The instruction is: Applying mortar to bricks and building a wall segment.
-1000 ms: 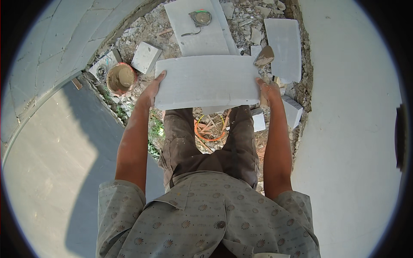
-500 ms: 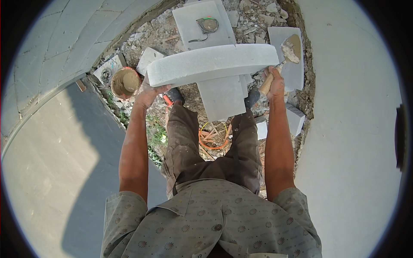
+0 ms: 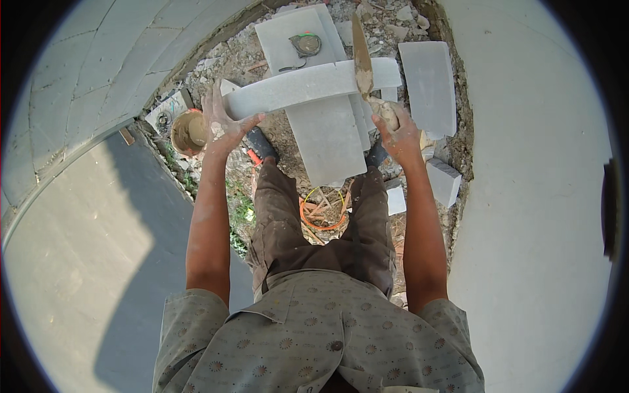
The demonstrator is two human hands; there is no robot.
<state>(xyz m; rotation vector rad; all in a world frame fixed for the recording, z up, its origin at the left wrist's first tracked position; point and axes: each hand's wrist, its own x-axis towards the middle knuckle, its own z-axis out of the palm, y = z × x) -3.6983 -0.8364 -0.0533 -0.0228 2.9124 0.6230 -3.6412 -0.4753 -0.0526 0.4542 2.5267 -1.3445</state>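
My left hand (image 3: 224,127) has its fingers spread at the left end of a pale curved block (image 3: 284,93), thumb just below it. The block lies edge-up across flat grey slabs (image 3: 324,144), its left end partly hidden by that hand. My right hand (image 3: 401,136) grips a mud-caked trowel (image 3: 362,56), blade upright in front of the block's right part. A tape measure (image 3: 306,46) rests on the upper slab.
An orange bucket (image 3: 189,132) with grey-brown mix sits at left; loose slabs (image 3: 426,87) and a block (image 3: 443,181) lie at right among rubble. An orange hose loop (image 3: 322,224) lies between my legs. Curved grey walls (image 3: 524,196) border both sides.
The block was carried between both hands, turned edge-up and moved forward onto the slabs. My left hand's fingers have spread; the trowel in my right hand has swung upright.
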